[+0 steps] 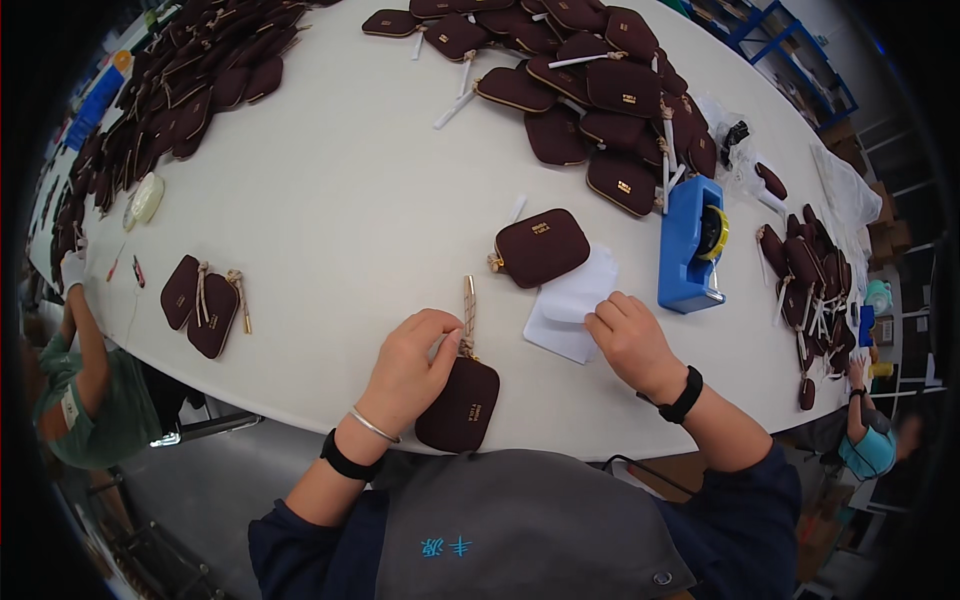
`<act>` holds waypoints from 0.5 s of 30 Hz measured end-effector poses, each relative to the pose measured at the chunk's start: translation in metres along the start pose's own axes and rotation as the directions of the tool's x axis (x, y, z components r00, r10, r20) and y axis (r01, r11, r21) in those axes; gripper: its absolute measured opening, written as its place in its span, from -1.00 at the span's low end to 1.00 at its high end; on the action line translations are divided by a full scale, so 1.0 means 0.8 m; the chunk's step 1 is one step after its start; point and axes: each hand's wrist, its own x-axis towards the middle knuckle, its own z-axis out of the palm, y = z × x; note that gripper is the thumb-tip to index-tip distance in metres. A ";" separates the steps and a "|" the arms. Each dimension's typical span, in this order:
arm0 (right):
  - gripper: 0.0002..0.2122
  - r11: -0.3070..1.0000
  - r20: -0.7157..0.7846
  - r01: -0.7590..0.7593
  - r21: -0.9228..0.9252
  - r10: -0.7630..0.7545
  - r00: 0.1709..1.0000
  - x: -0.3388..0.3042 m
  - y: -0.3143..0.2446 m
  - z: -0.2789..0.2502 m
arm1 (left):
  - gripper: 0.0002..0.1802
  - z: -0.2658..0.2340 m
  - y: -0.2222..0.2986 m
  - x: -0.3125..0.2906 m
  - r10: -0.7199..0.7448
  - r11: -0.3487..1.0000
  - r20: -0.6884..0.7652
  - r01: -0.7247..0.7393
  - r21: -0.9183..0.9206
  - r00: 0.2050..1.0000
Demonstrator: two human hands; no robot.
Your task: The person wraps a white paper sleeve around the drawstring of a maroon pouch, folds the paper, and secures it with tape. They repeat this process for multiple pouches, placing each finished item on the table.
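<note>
My left hand (410, 358) is closed in a pinch on the beige cord strap (469, 310) of a dark brown zip pouch (470, 408). That pouch lies at the table's near edge, partly behind the hand, and the strap's gold tip points away from me. At the right, my right hand (632, 340) pinches the edge of a white paper sheet (585, 290), which curls up off a small stack of paper (556, 336). Another brown pouch (543, 247) with gold lettering lies just beyond, overlapping the paper.
A blue tape dispenser (684, 250) with yellow tape stands right of the paper. Brown pouches are heaped in a far pile (600, 90), a left pile (190, 100) and a right pile (812, 270). Two pouches (208, 310) lie at left. Co-workers sit at both sides.
</note>
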 end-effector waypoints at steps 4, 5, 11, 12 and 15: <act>-0.93 0.995 -0.004 -0.041 0.089 0.042 0.999 0.000 0.001 0.002 | -0.91 0.002 0.004 0.002 -0.027 0.999 0.038 0.028 -0.024 0.999; -0.92 0.993 0.000 -0.054 0.106 0.055 0.999 0.000 0.001 0.001 | -0.90 0.002 0.005 0.003 -0.033 0.999 0.044 0.034 -0.009 0.998; -0.85 0.992 -0.009 -0.077 0.095 0.078 0.997 0.004 0.007 0.007 | -0.83 0.005 -0.001 0.005 -0.107 0.971 0.083 0.087 0.221 0.991; -0.85 0.992 -0.012 -0.075 0.099 0.077 0.997 0.004 0.007 0.007 | -0.81 0.007 -0.002 0.005 -0.102 0.957 0.091 0.073 0.279 0.991; -0.84 0.990 -0.006 -0.071 0.120 0.072 0.997 0.006 0.008 0.009 | -0.73 0.011 0.003 0.010 -0.162 0.912 0.180 0.078 0.404 0.970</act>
